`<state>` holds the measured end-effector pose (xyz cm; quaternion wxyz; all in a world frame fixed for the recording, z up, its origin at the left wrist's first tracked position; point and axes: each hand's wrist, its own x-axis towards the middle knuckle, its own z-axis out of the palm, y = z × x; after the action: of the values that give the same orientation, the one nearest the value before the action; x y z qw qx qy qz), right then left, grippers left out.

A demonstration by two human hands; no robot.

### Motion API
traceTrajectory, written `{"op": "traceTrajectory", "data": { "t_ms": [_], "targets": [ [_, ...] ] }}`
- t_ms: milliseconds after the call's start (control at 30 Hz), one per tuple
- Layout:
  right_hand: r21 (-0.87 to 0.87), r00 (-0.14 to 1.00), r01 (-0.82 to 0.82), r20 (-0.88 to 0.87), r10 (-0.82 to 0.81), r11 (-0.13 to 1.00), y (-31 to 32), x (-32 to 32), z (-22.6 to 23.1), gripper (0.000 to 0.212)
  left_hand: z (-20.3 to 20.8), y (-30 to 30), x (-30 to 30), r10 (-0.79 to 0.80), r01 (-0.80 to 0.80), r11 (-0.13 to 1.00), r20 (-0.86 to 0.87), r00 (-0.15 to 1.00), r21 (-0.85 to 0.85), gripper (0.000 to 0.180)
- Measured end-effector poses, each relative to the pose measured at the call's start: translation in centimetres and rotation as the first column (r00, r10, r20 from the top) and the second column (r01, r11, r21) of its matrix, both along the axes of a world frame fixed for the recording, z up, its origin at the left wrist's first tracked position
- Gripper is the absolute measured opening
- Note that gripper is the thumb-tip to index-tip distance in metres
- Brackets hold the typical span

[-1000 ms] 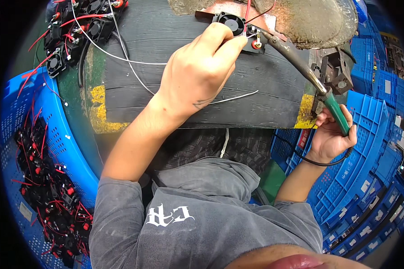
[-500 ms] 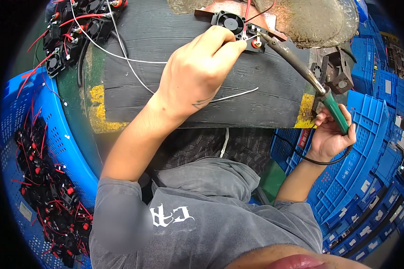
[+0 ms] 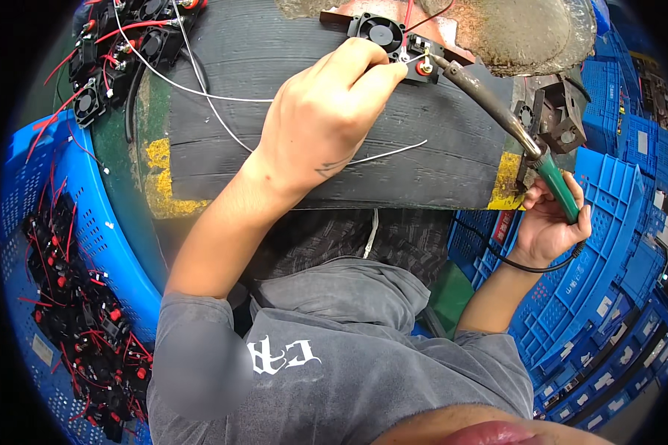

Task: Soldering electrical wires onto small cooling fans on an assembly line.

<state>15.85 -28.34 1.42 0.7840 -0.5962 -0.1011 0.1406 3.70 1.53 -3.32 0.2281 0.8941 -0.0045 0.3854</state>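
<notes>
Hardly anything has moved since the earlier frame: the left hand [image 3: 315, 119] still pinches a thin wire [image 3: 417, 57] at the fan unit [image 3: 381, 33], far centre. On the right, the right hand [image 3: 545, 230] curls its fingers round the handle of the iron [image 3: 508, 122], tip at the unit's right end.

Left hand [image 3: 323, 111] pinched, right hand [image 3: 543, 233] curled palm-up
</notes>
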Motion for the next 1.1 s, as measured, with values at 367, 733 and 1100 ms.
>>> {"op": "traceTrajectory", "data": {
  "t_ms": [367, 733, 1100],
  "targets": [
    [0.008, 1.0, -0.012, -0.008, 0.012, 1.0, 0.15, 0.23, -0.43, 0.058, 0.29, -0.24, -0.11, -0.007, 0.003, 0.996, -0.046, 0.999, -0.087, 0.023],
    [0.052, 0.999, -0.015, -0.03, 0.016, 0.999, 0.64, 0.65, -1.01, 0.058, 0.46, -0.43, -0.33, 0.012, -0.023, 0.992, -0.093, 0.996, -0.125, 0.023],
    [0.038, 0.999, -0.031, -0.01, 0.031, 0.999, 0.85, 0.72, -0.68, 0.059, 0.66, -0.24, -0.21, 0.081, -0.083, 0.995, -0.048, 0.996, -0.051, 0.02]
  ]
}}
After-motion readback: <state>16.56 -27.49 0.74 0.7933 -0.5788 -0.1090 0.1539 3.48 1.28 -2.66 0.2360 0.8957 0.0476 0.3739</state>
